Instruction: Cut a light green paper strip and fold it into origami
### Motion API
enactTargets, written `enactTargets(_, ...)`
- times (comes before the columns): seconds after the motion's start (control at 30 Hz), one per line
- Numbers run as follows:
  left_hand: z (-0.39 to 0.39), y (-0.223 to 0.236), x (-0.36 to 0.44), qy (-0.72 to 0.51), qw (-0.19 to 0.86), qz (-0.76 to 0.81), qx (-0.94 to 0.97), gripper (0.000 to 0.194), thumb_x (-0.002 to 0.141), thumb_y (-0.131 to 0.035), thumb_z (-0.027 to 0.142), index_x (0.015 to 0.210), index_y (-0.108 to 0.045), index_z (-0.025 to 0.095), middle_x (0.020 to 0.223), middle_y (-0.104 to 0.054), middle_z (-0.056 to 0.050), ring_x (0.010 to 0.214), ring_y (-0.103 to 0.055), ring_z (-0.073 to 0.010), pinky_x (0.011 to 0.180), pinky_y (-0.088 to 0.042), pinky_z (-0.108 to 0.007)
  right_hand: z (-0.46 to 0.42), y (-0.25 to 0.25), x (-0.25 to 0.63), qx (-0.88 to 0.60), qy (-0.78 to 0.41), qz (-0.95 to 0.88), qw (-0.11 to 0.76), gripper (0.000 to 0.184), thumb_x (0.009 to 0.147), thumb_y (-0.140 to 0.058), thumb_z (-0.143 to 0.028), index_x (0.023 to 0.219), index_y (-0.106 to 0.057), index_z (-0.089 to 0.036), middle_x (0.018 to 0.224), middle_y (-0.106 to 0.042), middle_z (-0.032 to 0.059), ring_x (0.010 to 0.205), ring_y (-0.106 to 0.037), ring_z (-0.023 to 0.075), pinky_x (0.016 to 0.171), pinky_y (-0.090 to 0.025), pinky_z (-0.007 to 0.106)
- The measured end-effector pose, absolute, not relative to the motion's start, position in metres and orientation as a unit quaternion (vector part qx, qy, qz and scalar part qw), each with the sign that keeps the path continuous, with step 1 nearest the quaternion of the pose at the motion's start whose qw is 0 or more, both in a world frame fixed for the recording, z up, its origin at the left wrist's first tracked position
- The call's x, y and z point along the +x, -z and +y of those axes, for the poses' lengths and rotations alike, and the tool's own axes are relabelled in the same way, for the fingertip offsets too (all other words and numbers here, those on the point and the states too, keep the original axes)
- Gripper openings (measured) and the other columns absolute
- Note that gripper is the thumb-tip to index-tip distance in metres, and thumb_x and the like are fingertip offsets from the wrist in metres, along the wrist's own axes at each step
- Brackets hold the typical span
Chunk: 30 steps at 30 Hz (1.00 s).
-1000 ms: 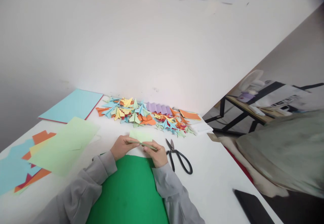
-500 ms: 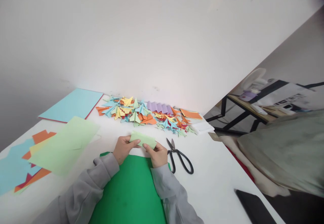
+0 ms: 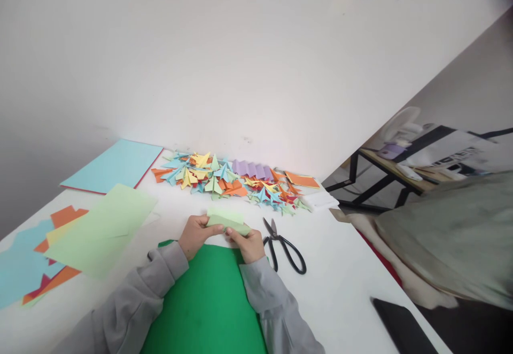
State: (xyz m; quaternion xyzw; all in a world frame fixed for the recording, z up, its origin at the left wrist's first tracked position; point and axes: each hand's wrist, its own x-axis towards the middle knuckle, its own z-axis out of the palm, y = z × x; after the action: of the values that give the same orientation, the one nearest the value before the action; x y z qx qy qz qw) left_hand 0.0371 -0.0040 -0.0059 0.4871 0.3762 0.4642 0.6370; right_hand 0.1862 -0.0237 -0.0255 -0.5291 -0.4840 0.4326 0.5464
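Note:
A small light green sheet of paper (image 3: 228, 218) is held just above the table, with a fold running across it. My left hand (image 3: 196, 234) pinches its left end, the thumb lying along the lower edge. At the right end, my right hand (image 3: 248, 243) grips it in the same way, both thumbs nearly meeting in the middle. Black-handled scissors (image 3: 286, 247) lie slightly spread just right of my right hand. Beyond my hands is a heap of small folded paper planes (image 3: 214, 175) in several colours.
Large light green paper (image 3: 100, 231) overlaps coloured scraps (image 3: 24, 258) on the left. A blue sheet (image 3: 116, 164) lies at the back left. Pleated purple paper (image 3: 251, 169) and orange paper (image 3: 302, 180) sit along the wall. A black flat object (image 3: 403, 324) rests at the right edge, near another person's arm (image 3: 420, 284).
The near part of the green paper has been folded up toward the far side, so a darker folded band now shows. Both hands stay nearly in place.

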Motion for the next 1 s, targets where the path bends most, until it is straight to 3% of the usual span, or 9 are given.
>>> enactTargets(0.17,-0.005,0.001,0.038,-0.467,0.659,0.346,0.477,0.023,0.057,-0.070,0.026,0.075,-0.069,0.012,0.073,-0.068,-0.003,0.074,-0.061,-0.0202,0.076,-0.047,-0.035,-0.025,0.021,0.184,-0.556,-0.405,-0.468,0.555,0.029,0.059,-0.066,-0.041,0.049,-0.064,-0.014,0.045,-0.060,0.0025,0.041,-0.051,0.0126,0.043,-0.041,0.025)
enactTargets(0.4,-0.005,-0.002,0.039,-0.492,0.636,0.376,0.461,0.021,0.055,-0.070,0.025,0.068,-0.063,0.010,0.069,-0.066,-0.003,0.069,-0.060,-0.0192,0.072,-0.048,-0.035,-0.028,0.015,0.180,-0.569,-0.351,-0.460,0.585,0.023,0.057,-0.069,-0.033,0.048,-0.058,-0.015,0.043,-0.054,-0.0023,0.041,-0.044,0.0100,0.043,-0.037,0.023)
enactTargets(0.5,-0.004,0.000,0.040,-0.524,0.616,0.376,0.452,0.026,0.054,-0.071,0.021,0.073,-0.055,0.012,0.071,-0.064,-0.002,0.069,-0.060,-0.0168,0.067,-0.049,-0.031,-0.027,0.016,0.177,-0.531,-0.383,-0.438,0.615,0.021,0.055,-0.071,-0.029,0.063,-0.057,-0.016,0.047,-0.056,-0.0038,0.043,-0.047,0.0100,0.042,-0.037,0.022)
enactTargets(0.6,-0.003,0.000,0.041,-0.554,0.611,0.357,0.437,0.045,0.052,-0.071,0.018,0.087,-0.043,0.017,0.076,-0.063,0.000,0.070,-0.061,-0.0158,0.062,-0.050,-0.029,-0.026,0.016,0.175,-0.500,-0.422,-0.393,0.646,0.048,0.052,-0.073,-0.026,0.093,-0.049,-0.019,0.052,-0.060,-0.0049,0.042,-0.050,0.0107,0.041,-0.040,0.021)
enactTargets(0.67,-0.004,-0.001,0.041,-0.548,0.627,0.353,0.425,0.057,0.053,-0.071,0.017,0.098,-0.036,0.019,0.076,-0.064,0.000,0.070,-0.061,-0.0166,0.061,-0.051,-0.031,-0.025,0.016,0.175,-0.504,-0.440,-0.379,0.639,0.057,0.051,-0.074,-0.026,0.101,-0.046,-0.018,0.053,-0.062,-0.0041,0.041,-0.050,0.0105,0.040,-0.040,0.022)
enactTargets(0.73,-0.004,-0.003,0.041,-0.542,0.634,0.359,0.419,0.065,0.053,-0.071,0.018,0.105,-0.032,0.019,0.073,-0.064,0.000,0.069,-0.062,-0.0169,0.061,-0.052,-0.033,-0.024,0.015,0.177,-0.521,-0.442,-0.387,0.619,0.043,0.051,-0.073,-0.030,0.087,-0.055,-0.014,0.049,-0.059,-0.0033,0.039,-0.048,0.0096,0.040,-0.039,0.021)
enactTargets(0.83,-0.005,-0.004,0.041,-0.528,0.640,0.370,0.418,0.059,0.055,-0.071,0.022,0.103,-0.039,0.015,0.069,-0.064,-0.001,0.066,-0.062,-0.0171,0.061,-0.053,-0.034,-0.024,0.015,0.179,-0.546,-0.427,-0.408,0.594,0.024,0.055,-0.070,-0.034,0.060,-0.058,-0.013,0.042,-0.054,-0.0032,0.038,-0.044,0.0083,0.039,-0.035,0.021)
enactTargets(1.0,-0.005,-0.001,0.042,-0.512,0.663,0.376,0.396,0.038,0.056,-0.071,0.026,0.085,-0.052,0.010,0.075,-0.065,-0.005,0.067,-0.062,-0.0171,0.060,-0.054,-0.032,-0.026,0.016,0.179,-0.543,-0.423,-0.424,0.589,0.022,0.056,-0.069,-0.034,0.057,-0.059,-0.014,0.043,-0.054,-0.0038,0.038,-0.043,0.0080,0.039,-0.033,0.021)
